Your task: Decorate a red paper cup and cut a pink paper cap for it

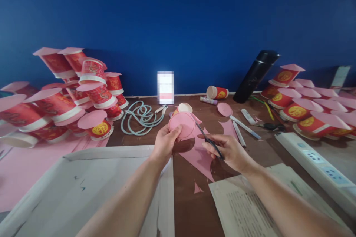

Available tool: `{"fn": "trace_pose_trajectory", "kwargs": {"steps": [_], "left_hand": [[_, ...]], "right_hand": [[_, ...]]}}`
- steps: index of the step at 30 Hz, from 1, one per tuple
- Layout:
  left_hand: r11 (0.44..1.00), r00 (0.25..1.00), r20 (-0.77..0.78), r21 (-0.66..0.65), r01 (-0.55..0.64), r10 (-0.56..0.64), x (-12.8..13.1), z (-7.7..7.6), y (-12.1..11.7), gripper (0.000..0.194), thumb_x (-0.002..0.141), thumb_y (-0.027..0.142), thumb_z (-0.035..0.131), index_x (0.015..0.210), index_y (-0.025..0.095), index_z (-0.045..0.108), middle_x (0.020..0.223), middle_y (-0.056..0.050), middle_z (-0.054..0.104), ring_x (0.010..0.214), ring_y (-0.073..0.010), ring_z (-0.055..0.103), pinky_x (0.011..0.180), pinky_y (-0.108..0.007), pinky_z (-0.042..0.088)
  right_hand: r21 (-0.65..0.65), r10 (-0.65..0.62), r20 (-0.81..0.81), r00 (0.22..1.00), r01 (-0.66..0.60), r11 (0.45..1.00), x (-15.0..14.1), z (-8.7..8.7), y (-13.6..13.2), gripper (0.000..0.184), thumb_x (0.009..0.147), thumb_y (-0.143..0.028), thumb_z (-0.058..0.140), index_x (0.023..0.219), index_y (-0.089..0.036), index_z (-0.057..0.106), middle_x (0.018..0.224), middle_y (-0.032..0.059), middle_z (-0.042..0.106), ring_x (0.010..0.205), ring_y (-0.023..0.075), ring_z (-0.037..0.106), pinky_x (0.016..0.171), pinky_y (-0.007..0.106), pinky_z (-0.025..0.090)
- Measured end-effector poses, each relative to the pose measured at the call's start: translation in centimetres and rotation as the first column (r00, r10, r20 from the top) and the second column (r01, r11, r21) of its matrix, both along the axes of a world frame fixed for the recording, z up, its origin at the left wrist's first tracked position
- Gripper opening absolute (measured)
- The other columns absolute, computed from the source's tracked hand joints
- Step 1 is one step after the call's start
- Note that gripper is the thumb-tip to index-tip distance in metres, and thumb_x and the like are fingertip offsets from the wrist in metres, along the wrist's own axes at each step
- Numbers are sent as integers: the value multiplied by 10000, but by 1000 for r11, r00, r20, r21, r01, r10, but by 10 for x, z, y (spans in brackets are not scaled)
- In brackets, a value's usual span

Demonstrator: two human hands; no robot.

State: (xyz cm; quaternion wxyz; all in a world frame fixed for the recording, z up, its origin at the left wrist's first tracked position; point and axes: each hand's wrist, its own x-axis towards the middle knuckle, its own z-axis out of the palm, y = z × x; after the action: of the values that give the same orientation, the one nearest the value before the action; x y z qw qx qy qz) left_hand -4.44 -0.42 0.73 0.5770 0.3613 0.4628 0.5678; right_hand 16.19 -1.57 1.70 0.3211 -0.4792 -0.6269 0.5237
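A round pink paper disc [182, 122] with a drawn circle near its rim is pinched in my left hand [164, 140], thumb on top. My right hand [226, 152] is closed on black-handled scissors [214, 146], whose blades point up and left beside the disc's right edge. Below both hands lies a pink paper offcut [198, 155] with curved cut-outs. Just behind the disc, a red paper cup [185, 107] shows only its pale opening. A small pink scrap [198, 188] lies nearer to me.
Stacked red cups with pink paper tops [96, 92] stand left, more [297, 111] right. Behind are a coiled cable [141, 118], a phone [165, 87], a lying cup [218, 92] and a leaning black flask [256, 76]. A power strip [317, 163] and printed papers [247, 203] lie right.
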Motion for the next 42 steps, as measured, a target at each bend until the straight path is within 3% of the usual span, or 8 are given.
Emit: {"fn": "trace_pose_trajectory", "kwargs": {"steps": [8, 17, 26, 34, 42], "left_hand": [[1000, 1000, 12, 2, -10, 10, 1, 1, 0, 351, 712, 444, 740, 712, 150, 549, 533, 42, 471, 465, -52, 383, 463, -186, 278], [999, 999, 15, 33, -31, 31, 0, -1, 2, 328, 725, 418, 736, 720, 145, 556, 537, 40, 482, 487, -51, 390, 483, -175, 289], [999, 999, 5, 19, -33, 33, 1, 2, 1, 336, 725, 431, 731, 717, 146, 554, 526, 41, 481, 483, -54, 396, 478, -171, 293], [999, 999, 11, -7, -37, 37, 0, -1, 0, 379, 709, 494, 741, 762, 150, 590, 547, 38, 500, 478, -62, 423, 474, -188, 336], [1000, 994, 105, -20, 20, -17, 2, 3, -2, 434, 657, 445, 793, 920, 126, 663, 739, -43, 668, 598, -127, 586, 587, -250, 470]], "right_hand": [[7, -12, -28, 1000, 13, 1000, 0, -3, 0, 408, 805, -449, 682, 1084, -154, 724, 613, -25, 500, 543, 86, 456, 515, 225, 377], [2, 23, -50, 998, -23, 1000, 1, -3, 0, 289, 830, -408, 674, 977, -163, 720, 637, -31, 495, 554, 72, 454, 529, 214, 360], [21, 16, -29, 999, -15, 1000, 1, -4, -1, 270, 842, -416, 657, 797, -152, 698, 611, -30, 494, 556, 75, 449, 529, 215, 364], [14, 10, -48, 999, -9, 1000, 1, -2, -2, 273, 829, -403, 676, 937, -157, 726, 629, -29, 505, 547, 71, 459, 521, 210, 374], [-33, 39, -77, 996, -42, 999, -1, 1, 0, 460, 798, -434, 706, 1163, -156, 689, 654, -18, 523, 557, 87, 490, 527, 226, 408]]}}
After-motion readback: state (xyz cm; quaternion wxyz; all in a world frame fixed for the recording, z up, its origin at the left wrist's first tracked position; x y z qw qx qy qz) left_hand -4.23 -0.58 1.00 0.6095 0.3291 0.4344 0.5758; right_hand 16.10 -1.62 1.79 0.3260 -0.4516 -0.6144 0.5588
